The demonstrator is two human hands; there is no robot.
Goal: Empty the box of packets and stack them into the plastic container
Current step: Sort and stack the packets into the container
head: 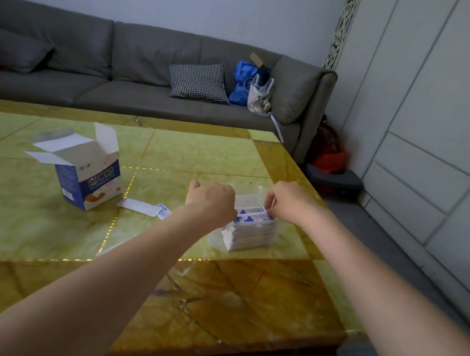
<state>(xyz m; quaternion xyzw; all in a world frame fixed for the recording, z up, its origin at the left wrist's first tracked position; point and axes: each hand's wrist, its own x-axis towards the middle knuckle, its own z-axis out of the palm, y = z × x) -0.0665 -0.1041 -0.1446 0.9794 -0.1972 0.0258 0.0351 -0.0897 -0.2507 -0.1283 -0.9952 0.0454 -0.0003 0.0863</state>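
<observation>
On the green desk [43, 218], your left hand [212, 201] curls its grip over the stack of packets [250, 233] in the clear plastic container [250, 199], your right hand [290, 203] pinches the top packet's edge, and the opened box [90, 179] stands well apart, a loose packet [146, 208] beside it.

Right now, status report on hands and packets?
Both hands on packet stack in plastic container. Box open. One loose packet on table.
</observation>
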